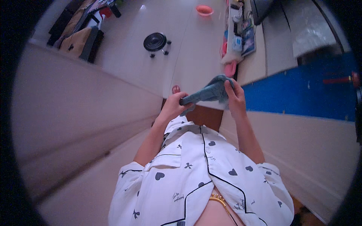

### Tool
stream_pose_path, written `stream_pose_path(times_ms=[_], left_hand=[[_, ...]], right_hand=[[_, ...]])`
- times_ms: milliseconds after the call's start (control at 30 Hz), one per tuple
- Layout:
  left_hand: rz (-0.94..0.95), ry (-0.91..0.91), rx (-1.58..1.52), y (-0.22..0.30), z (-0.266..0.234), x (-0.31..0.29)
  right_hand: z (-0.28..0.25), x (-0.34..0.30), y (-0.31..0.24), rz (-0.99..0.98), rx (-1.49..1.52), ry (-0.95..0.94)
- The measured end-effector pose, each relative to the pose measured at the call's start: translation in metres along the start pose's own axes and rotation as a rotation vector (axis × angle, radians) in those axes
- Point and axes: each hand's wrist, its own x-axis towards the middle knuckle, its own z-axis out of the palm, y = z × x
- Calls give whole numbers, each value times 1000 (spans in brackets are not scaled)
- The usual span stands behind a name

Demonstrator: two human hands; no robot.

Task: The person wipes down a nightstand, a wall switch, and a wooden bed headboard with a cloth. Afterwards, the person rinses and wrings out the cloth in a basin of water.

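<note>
A grey-green cloth (211,91) is stretched between my two hands in front of my body. My left hand (175,106) is closed round its bunched left end, and a loose flap dangles below the fingers. At the other end my right hand (235,98) pinches the cloth's upper edge between thumb and fingers, where it spreads wider and hangs down. Both hands are raised above the floor, clear of any surface. From here I cannot make out whether the cloth is a towel or a garment.
Pale walls rise close on both sides of me. Ahead on the tiled floor stand a round black wheeled stool (155,41) and a pink basin (204,10). A cluttered low cabinet (249,69) runs along the right, near a blue panel (298,94). Wooden furniture (76,42) is at far left.
</note>
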Motion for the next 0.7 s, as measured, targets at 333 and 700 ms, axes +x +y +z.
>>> stream_pose_path(times_ms=[333, 700], left_hand=[[-28, -207, 321, 13, -100, 231], [36, 191, 154, 27, -160, 390]], right_hand=[[3, 181, -23, -23, -19, 244], [-25, 360, -22, 101, 56, 375]])
